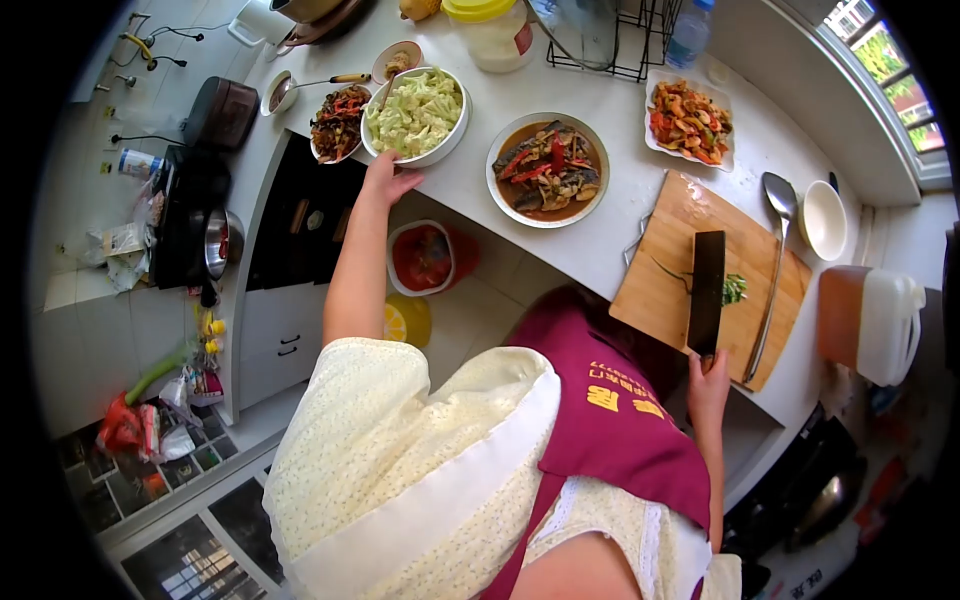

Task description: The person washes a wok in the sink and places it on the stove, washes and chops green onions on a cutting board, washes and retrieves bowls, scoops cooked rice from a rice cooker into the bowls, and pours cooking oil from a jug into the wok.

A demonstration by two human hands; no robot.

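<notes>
My left hand (388, 180) reaches across to the near side of a white bowl (441, 152) heaped with chopped pale-green cabbage (415, 112). Its fingers are at the bowl's rim, partly hidden, and the thumb sticks out to the side. In my right hand (708, 385) is the handle of a cleaver (707, 290), its dark broad blade resting over a wooden cutting board (655, 265). Beside the blade lies a small pile of chopped green onion (735, 289). A long-handled metal spatula (768, 290) lies across the board's right side.
A plate of fish in sauce (548, 168) stands mid-counter, with a square dish of stir-fry (690, 122) behind. An empty white bowl (824, 221) and a plastic jug (868, 325) are at right. A lined red bin (421, 258) stands below. Left of the cabbage is a mushroom-and-pepper dish (340, 122).
</notes>
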